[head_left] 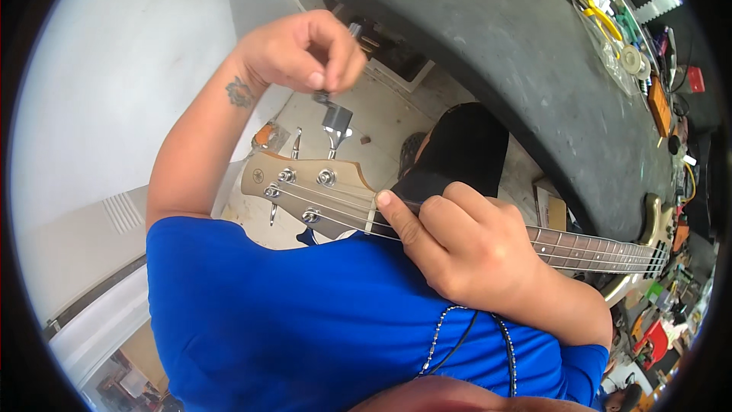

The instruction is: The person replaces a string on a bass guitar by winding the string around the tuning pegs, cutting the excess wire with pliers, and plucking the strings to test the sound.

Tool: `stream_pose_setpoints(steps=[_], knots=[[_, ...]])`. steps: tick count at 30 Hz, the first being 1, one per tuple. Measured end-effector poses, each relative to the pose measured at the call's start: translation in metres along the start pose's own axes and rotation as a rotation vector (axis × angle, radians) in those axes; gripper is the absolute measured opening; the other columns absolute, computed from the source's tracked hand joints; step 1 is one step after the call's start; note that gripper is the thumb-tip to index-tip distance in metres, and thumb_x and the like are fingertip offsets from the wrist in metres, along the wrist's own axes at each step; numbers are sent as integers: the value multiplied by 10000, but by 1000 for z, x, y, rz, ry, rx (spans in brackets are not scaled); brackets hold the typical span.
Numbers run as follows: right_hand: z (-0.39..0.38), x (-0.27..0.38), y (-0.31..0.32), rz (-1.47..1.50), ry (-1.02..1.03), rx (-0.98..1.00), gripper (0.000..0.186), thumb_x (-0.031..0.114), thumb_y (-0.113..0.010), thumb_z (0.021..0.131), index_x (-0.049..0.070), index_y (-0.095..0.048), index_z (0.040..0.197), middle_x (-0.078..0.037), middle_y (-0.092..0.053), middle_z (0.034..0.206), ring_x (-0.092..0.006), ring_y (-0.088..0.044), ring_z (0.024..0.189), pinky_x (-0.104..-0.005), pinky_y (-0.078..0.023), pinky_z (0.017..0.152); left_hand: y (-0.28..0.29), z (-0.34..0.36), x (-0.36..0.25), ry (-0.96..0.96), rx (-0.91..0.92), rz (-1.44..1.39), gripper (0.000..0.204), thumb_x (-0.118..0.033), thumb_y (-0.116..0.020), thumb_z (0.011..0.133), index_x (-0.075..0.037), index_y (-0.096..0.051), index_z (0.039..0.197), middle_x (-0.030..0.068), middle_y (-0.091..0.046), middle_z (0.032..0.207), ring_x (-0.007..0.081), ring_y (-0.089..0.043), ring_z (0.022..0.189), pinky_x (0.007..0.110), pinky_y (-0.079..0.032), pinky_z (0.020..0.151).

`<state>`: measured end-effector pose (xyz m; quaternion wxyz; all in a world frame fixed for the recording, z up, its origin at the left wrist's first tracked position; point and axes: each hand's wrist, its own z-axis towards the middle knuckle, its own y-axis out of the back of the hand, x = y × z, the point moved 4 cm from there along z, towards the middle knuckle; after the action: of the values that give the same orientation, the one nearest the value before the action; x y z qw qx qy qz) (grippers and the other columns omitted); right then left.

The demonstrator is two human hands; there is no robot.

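Note:
An electric bass guitar lies across my body, its headstock (301,187) to the left and its fretted neck (587,252) running right. My left hand (305,49), raised above the headstock, is closed around the handle of a dark crank-shaped string winder (336,117). The winder's head sits over one tuning key (333,143) on the headstock's far side. Next to the nut (370,220), my right hand (476,240) is closed over the neck with its fingers curled. One of its fingertips rests by the strings there. The underside of that hand's grip is hidden.
A dark curved workbench (488,38) stretches along the far side and right. Yellow-handled pliers (602,19), a spool (633,59) and many small tools crowd its outer edge. A pale wall panel (130,69) stands at left. A beaded cord (436,332) hangs over my blue shirt.

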<state>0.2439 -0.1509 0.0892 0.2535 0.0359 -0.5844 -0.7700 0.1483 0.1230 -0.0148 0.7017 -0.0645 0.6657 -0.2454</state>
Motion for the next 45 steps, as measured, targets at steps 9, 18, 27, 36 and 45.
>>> stream_pose_setpoints(steps=[9, 18, 27, 36, 45], knots=[[-10, 0, -1, 71, -99, -81, 324, 131, -775, 735, -70, -804, 988, -66, -609, 825, -180, -622, 726, -283, -521, 465, 12, 4, -5, 251, 15, 451, 275, -220, -802, 854, -28, -646, 735, 47, -655, 688, 153, -582, 631, 341, -447, 564], [-22, -6, -7, 132, -58, -235, 292, 179, -739, 715, -92, -724, 822, -137, -600, 796, -264, -619, 704, -374, -531, 469, 10, 10, 18, 472, -257, 366, 188, -113, -880, 778, 1, -731, 778, 97, -716, 795, 134, -640, 689, 274, -491, 618], [-14, 4, -20, 241, -52, -152, 326, 186, -752, 748, -119, -720, 858, -187, -658, 809, -320, -690, 751, -421, -585, 525, -16, 30, 12, 147, -243, 305, 256, -186, -910, 764, -11, -733, 703, 116, -703, 715, 155, -661, 652, 313, -493, 552], [-15, 1, -18, 211, -61, -179, 328, 193, -754, 733, -115, -721, 841, -185, -662, 794, -323, -682, 773, -413, -580, 521, -4, 10, -11, 113, -148, 230, 197, -106, -877, 748, -13, -716, 682, 117, -680, 664, 173, -629, 567, 296, -475, 525], [-14, 1, -17, 209, -67, -198, 324, 191, -754, 742, -117, -727, 839, -172, -664, 787, -306, -673, 803, -396, -569, 515, 19, -15, -13, 130, -112, 268, 233, -152, -937, 722, -28, -740, 722, 119, -692, 729, 160, -593, 580, 288, -443, 495]])
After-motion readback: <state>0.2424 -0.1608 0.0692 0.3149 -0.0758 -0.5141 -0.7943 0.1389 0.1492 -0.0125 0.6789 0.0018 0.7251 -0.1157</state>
